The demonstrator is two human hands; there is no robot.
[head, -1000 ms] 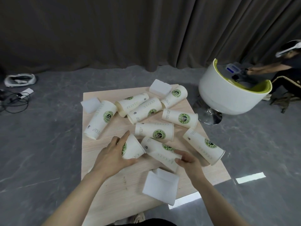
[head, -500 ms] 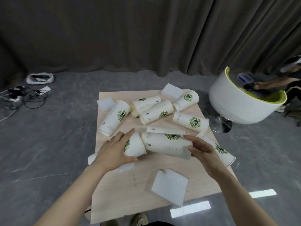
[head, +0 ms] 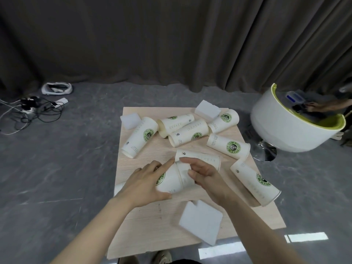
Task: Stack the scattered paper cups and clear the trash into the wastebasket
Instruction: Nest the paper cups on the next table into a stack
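Paper cups (head: 228, 147) mostly unstacked on the desk (head: 152, 221); first pair (head: 176, 180) being nested, gripped by left hand (head: 144, 184) and right hand (head: 206, 173).

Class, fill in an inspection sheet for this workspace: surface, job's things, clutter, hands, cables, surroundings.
Surface: wooden table, light grain.
Job's things: paper cups lying on their sides; one cup being nested with a second cup. No wastebasket identified.
Clutter: white foam pieces, e.g. near piece.
Hands: left hand grips the first cup; right hand grips the second.
Cables: tangle on the floor.
Surroundings: dark curtain; white chair.
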